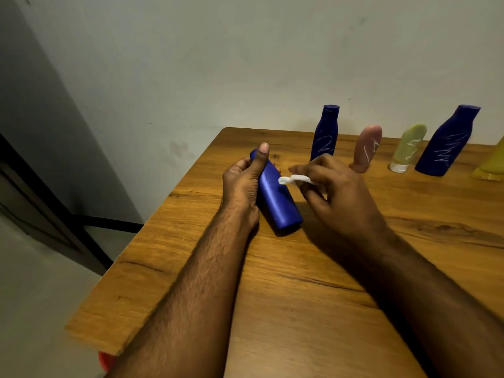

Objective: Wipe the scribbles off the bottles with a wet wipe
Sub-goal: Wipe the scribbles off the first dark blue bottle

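From the head view, the left hand [245, 184] curls around a blue bottle [275, 197] lying tilted on the wooden counter [272, 296], thumb stretched up along the bottle's capped end and fingers wrapped behind it; the bottle's base points toward the person and its visible face shows no scribble. The right hand [335, 192] sits just beside the bottle, its fingers pinching a small rolled white wet wipe [293, 180] whose tip touches or nearly touches the bottle's upper side; which of the two is hard to tell at this angle. The held bottle lies near the counter's left edge, which runs diagonally down to a near corner at lower left, with grey floor beyond it. Along the far edge, against the pale wall, stand a narrow blue bottle [326, 135] with a white scribble, a pink tube [366, 148] with white marks, a pale green tube [409, 148] on its white cap, and a larger blue bottle [447, 143] scribbled in white, with a yellow container [491, 165] cut off at the right border. A broad stretch of bare wood lies between the forearms and the near edge.
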